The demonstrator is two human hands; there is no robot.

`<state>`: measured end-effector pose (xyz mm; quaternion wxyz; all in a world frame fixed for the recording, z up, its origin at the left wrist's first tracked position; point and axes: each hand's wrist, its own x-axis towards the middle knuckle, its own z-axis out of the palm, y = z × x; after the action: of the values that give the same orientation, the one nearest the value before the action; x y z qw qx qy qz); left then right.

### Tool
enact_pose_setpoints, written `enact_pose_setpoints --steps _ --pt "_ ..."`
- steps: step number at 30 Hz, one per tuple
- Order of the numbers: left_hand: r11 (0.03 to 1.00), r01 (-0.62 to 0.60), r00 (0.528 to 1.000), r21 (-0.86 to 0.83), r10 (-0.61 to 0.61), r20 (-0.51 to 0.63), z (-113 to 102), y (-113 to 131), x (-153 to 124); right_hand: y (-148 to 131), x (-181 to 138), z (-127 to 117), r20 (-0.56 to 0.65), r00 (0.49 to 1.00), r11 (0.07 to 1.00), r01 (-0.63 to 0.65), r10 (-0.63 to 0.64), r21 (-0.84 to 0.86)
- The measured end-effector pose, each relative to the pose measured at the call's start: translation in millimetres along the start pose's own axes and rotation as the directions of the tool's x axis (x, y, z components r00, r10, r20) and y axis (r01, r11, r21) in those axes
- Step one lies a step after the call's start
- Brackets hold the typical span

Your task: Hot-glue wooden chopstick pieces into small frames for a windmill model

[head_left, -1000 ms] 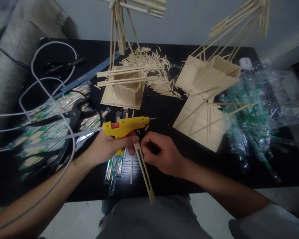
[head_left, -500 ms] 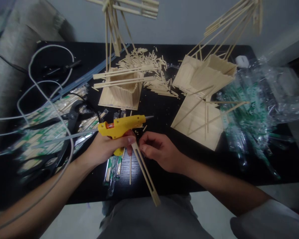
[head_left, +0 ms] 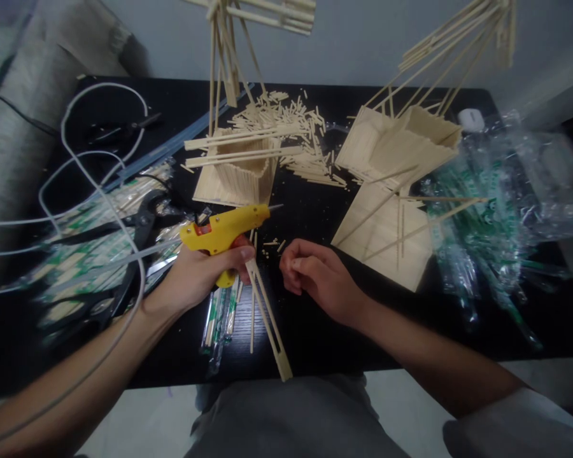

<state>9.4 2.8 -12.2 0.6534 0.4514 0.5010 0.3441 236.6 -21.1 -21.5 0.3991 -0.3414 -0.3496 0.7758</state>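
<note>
My left hand is closed around a yellow hot glue gun, its nozzle aimed right and slightly up. The same hand pinches the upper end of a narrow frame of joined chopsticks, which slants down toward the table's front edge. A glue stick pokes out behind the gun. To the right, apart from the frame, my right hand has its fingers curled together; whatever they hold, if anything, is hidden. Tiny stick offcuts lie between the hands.
Two chopstick structures with box-like bases stand behind. Cut stick pieces are heaped between them. A flat stick panel, plastic wrappers, wrapped chopsticks, black-handled pliers and a looping white cable surround the hands.
My right hand has drawn away from the chopstick frame to the right. My left hand, with glue gun and frame, has shifted slightly left, and the view has moved a little.
</note>
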Motion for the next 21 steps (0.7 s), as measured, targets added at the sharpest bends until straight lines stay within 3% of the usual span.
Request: enact_pose_setpoints --steps 4,10,15,21 --pt "1.0 -0.03 0.999 0.006 0.03 0.031 1.1 -0.9 0.0 2.0 1.1 -0.1 0.007 0.998 0.997 -0.061 0.061 0.044" --pt "0.999 -0.039 0.998 0.01 0.038 0.051 1.2 0.1 -1.3 0.7 -0.7 5.0 -0.001 0.999 0.985 -0.037 0.037 -0.171" --pt "0.999 -0.015 0.998 0.034 0.012 0.068 3.5 0.6 -2.1 1.6 -2.8 5.8 0.031 0.997 0.982 -0.064 0.071 -0.18" --pt "0.993 -0.022 1.0 0.119 0.021 0.01 8.8 4.1 -3.7 2.1 -5.8 6.3 0.024 0.993 0.971 -0.11 0.118 -0.213"
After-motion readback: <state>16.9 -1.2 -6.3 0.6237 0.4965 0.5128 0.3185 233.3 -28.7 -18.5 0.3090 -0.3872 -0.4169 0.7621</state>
